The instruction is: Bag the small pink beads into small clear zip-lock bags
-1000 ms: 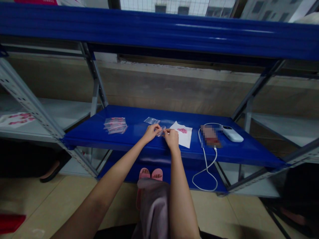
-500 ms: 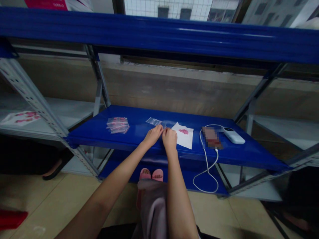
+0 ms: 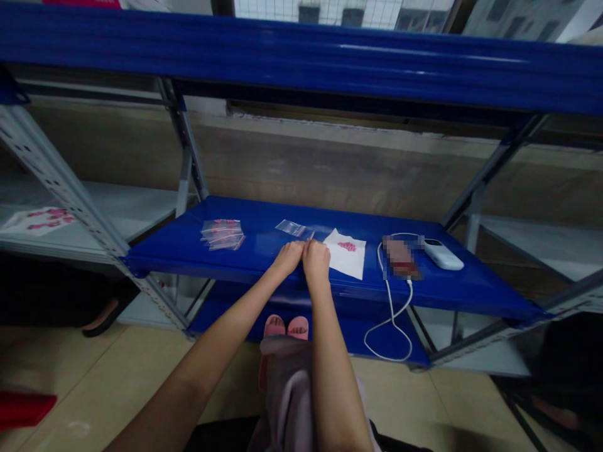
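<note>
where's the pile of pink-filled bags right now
In the head view, the pile lies on the middle blue shelf, near its left end, with the flat clear bag to its right.

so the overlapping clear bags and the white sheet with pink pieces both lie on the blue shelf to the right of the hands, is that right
Not quite: the overlapping clear bags lie to the left of the left hand, as the head view shows. The white sheet with pink pieces is indeed on the blue shelf, to the right.
</note>
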### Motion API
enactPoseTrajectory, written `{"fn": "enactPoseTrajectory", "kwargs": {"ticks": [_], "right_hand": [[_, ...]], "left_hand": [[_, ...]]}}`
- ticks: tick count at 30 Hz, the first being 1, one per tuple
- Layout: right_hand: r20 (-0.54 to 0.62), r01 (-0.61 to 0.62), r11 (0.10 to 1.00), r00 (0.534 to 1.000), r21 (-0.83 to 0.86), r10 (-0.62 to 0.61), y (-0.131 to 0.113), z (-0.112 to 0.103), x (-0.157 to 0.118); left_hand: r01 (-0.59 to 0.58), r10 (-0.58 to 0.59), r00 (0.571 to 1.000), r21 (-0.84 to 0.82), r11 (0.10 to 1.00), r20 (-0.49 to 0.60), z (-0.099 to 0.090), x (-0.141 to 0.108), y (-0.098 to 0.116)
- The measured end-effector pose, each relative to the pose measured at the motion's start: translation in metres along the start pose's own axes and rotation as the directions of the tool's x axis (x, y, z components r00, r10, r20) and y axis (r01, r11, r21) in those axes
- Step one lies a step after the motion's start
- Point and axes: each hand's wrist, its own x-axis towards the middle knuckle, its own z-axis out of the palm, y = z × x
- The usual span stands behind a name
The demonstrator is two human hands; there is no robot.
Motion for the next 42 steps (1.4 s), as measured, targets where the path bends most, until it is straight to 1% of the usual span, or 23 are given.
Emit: {"fn": "enactPoseTrajectory", "kwargs": {"ticks": [5,8,10,12,15,17,19,21,22,25,27,29,31,34,35,37,39,40,42], "right_hand": [[-0.011,-0.089,0.996,0.996,-0.023,0.089,0.005,-0.002,-0.003],[-0.033,-0.109,0.994,0.993,0.014,0.109,0.009,-0.004,-0.004],[-0.046,-0.137,0.987,0.989,0.082,0.141,0.011,-0.006,-0.003],[-0.032,-0.151,0.971,0.987,0.183,0.160,0.014,-0.010,-0.002],[0.013,-0.110,0.938,0.994,0.329,0.112,0.020,-0.012,0.000],[0.023,-0.106,0.917,0.994,0.385,0.106,0.023,-0.011,0.002],[0.019,-0.150,0.889,0.987,0.433,0.157,0.026,-0.007,0.003],[0.025,-0.187,0.838,0.979,0.513,0.203,0.028,-0.002,0.005],[0.040,-0.187,0.805,0.979,0.563,0.200,0.029,0.001,0.007],[0.081,-0.139,0.715,0.990,0.685,0.114,0.033,0.009,0.011],[0.093,-0.121,0.701,0.993,0.703,0.077,0.036,0.013,0.012],[0.095,-0.118,0.704,0.993,0.701,0.071,0.038,0.016,0.012],[0.108,-0.124,0.686,0.992,0.717,0.066,0.040,0.018,0.012],[0.191,-0.191,0.599,0.979,0.777,0.065,0.043,0.018,0.013],[0.223,-0.222,0.569,0.972,0.792,0.068,0.044,0.018,0.014],[0.248,-0.250,0.539,0.966,0.804,0.078,0.046,0.017,0.016],[0.231,-0.233,0.563,0.970,0.793,0.077,0.048,0.016,0.018],[0.216,-0.215,0.584,0.974,0.783,0.070,0.048,0.016,0.018],[0.174,-0.169,0.623,0.983,0.763,0.053,0.050,0.017,0.019]], "left_hand": [[-0.008,0.007,0.997,-0.018,1.000,-0.080,0.005,0.001,-0.004],[-0.033,0.028,0.992,-0.038,0.999,-0.120,0.003,0.000,-0.003],[-0.059,0.053,0.990,-0.047,0.997,-0.133,0.001,-0.001,-0.001],[-0.112,0.102,0.983,-0.055,0.992,-0.151,0.000,-0.002,0.000],[-0.207,0.193,0.962,-0.057,0.977,-0.192,-0.001,-0.003,0.000],[-0.258,0.248,0.951,-0.032,0.966,-0.186,0.000,-0.004,-0.001],[-0.315,0.314,0.939,0.015,0.949,-0.139,0.001,-0.005,-0.002],[-0.368,0.371,0.923,0.050,0.929,-0.100,0.002,-0.005,-0.004],[-0.388,0.392,0.914,0.058,0.920,-0.101,0.003,-0.006,-0.004],[-0.445,0.449,0.881,0.060,0.893,-0.149,0.004,-0.008,-0.005],[-0.490,0.494,0.853,0.068,0.869,-0.168,0.003,-0.009,-0.004],[-0.522,0.527,0.833,0.077,0.850,-0.168,0.000,-0.010,-0.004],[-0.520,0.527,0.831,0.088,0.850,-0.178,-0.006,-0.008,-0.006],[-0.506,0.522,0.831,0.129,0.853,-0.189,-0.018,-0.002,-0.015],[-0.530,0.550,0.819,0.151,0.835,-0.165,-0.022,0.000,-0.019],[-0.601,0.625,0.774,0.194,0.775,-0.098,-0.027,0.004,-0.024],[-0.664,0.687,0.725,0.210,0.717,-0.050,-0.028,0.006,-0.025],[-0.684,0.705,0.708,0.205,0.700,-0.042,-0.028,0.007,-0.023],[-0.701,0.715,0.698,0.173,0.692,-0.035,-0.027,0.007,-0.016]]}}
